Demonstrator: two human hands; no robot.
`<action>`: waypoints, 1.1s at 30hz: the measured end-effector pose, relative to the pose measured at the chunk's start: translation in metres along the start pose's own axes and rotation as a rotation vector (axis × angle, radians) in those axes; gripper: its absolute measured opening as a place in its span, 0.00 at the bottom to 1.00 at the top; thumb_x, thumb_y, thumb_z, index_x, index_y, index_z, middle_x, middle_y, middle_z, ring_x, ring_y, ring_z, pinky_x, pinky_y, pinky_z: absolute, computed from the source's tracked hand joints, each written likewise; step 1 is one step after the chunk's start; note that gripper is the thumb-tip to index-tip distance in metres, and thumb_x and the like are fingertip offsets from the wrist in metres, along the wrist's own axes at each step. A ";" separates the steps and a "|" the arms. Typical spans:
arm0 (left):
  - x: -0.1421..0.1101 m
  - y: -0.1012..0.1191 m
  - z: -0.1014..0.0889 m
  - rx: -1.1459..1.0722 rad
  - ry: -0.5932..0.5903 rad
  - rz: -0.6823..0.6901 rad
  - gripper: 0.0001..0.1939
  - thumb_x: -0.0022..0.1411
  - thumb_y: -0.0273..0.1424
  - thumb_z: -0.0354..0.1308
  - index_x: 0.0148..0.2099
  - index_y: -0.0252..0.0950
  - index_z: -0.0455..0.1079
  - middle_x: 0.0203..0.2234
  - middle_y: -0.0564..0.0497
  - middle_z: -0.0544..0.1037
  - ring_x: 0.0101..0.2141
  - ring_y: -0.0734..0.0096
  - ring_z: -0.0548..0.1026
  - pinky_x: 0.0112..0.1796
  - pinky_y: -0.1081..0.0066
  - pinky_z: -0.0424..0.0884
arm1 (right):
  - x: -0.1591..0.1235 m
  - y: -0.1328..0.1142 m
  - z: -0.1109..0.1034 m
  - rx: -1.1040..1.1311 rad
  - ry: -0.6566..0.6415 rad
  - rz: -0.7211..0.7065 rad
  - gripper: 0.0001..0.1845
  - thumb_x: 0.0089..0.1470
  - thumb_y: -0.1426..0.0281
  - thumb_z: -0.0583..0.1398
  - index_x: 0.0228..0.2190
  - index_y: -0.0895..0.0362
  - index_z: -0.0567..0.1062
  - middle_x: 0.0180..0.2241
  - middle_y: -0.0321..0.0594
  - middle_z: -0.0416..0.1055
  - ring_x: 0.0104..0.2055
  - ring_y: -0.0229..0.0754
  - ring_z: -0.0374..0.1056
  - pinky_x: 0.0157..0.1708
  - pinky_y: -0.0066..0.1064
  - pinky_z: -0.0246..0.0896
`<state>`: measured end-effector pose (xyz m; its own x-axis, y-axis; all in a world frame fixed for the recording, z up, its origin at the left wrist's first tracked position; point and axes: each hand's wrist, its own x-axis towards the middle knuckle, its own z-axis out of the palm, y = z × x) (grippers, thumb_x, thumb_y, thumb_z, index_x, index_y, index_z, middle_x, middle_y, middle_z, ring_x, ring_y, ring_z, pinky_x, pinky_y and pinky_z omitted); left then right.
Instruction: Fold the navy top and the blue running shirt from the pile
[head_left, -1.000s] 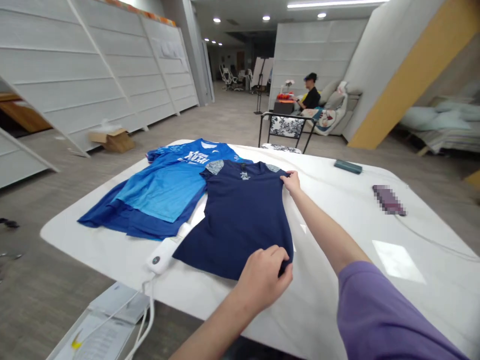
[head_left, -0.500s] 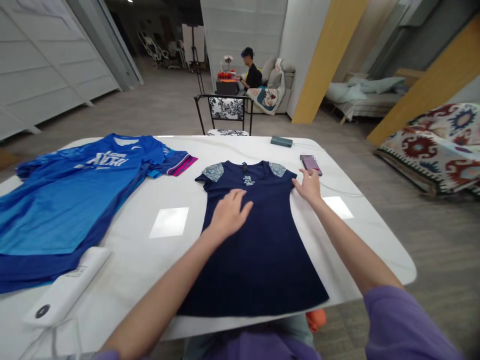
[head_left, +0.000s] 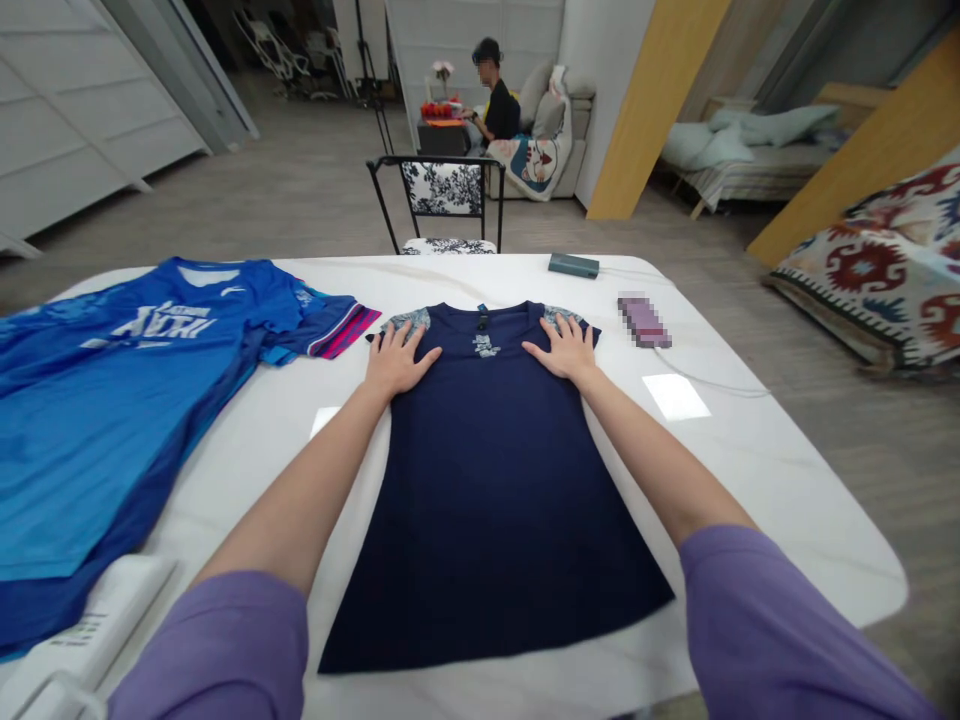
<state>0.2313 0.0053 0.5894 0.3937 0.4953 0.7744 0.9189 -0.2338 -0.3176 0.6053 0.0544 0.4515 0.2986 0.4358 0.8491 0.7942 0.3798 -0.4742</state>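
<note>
A navy blue T-shirt (head_left: 491, 470) lies flat on the white table (head_left: 780, 480), collar away from me. My left hand (head_left: 396, 360) rests flat, fingers spread, on its left shoulder by the patterned sleeve. Flat on the right shoulder, also with fingers apart, lies my right hand (head_left: 564, 350). Neither hand grips anything. Both arms stretch forward over the shirt's sides.
A bright blue jersey (head_left: 112, 400) is spread on the table's left. A white device with a cable (head_left: 82, 630) sits at the near left. A phone (head_left: 643, 320) and a dark case (head_left: 573, 265) lie at the far right. Beyond stand a chair (head_left: 442, 200) and a seated person (head_left: 491, 95).
The navy shirt was pulled off the blue jersey to the table's middle. Both hands let go of its edge and moved up to lie flat on the shoulders.
</note>
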 end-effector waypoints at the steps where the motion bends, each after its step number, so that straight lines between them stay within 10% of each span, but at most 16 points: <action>1: -0.006 0.006 -0.004 0.006 0.042 -0.002 0.45 0.81 0.59 0.43 0.86 0.36 0.53 0.85 0.39 0.51 0.83 0.39 0.43 0.80 0.39 0.39 | -0.002 -0.004 -0.002 -0.008 0.026 -0.010 0.55 0.65 0.30 0.59 0.78 0.51 0.66 0.82 0.52 0.53 0.85 0.70 0.39 0.81 0.74 0.16; 8: -0.156 0.061 -0.036 0.029 0.186 -0.142 0.41 0.77 0.56 0.55 0.76 0.29 0.64 0.69 0.27 0.72 0.67 0.34 0.71 0.67 0.41 0.67 | -0.054 -0.077 -0.024 -0.047 0.100 -0.228 0.35 0.75 0.46 0.56 0.67 0.57 0.75 0.68 0.60 0.72 0.72 0.68 0.64 0.76 0.66 0.50; 17: -0.374 0.032 -0.050 -0.035 -0.026 -0.414 0.22 0.80 0.54 0.52 0.55 0.41 0.73 0.50 0.41 0.83 0.47 0.50 0.85 0.42 0.60 0.73 | -0.028 -0.256 0.020 0.094 -0.281 -0.343 0.19 0.75 0.54 0.61 0.56 0.53 0.78 0.58 0.48 0.79 0.59 0.57 0.74 0.62 0.47 0.71; 23: -0.412 0.031 -0.053 -0.147 -0.092 -0.434 0.19 0.79 0.53 0.54 0.47 0.44 0.73 0.41 0.47 0.84 0.40 0.56 0.83 0.38 0.62 0.67 | 0.013 -0.321 0.060 0.008 -0.250 -0.372 0.22 0.75 0.55 0.61 0.57 0.59 0.79 0.65 0.55 0.75 0.64 0.57 0.71 0.67 0.50 0.66; 33: -0.400 0.045 -0.047 -0.421 -0.176 -0.373 0.10 0.78 0.42 0.60 0.50 0.42 0.74 0.37 0.52 0.81 0.38 0.61 0.79 0.41 0.61 0.65 | 0.051 -0.347 0.092 -0.086 -0.312 -0.189 0.37 0.68 0.48 0.67 0.66 0.59 0.71 0.69 0.62 0.72 0.69 0.65 0.72 0.66 0.52 0.70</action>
<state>0.1138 -0.2422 0.2915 0.0765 0.7307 0.6784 0.9215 -0.3116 0.2318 0.2961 0.0204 0.6383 -0.0225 0.5971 0.8019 0.8654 0.4132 -0.2834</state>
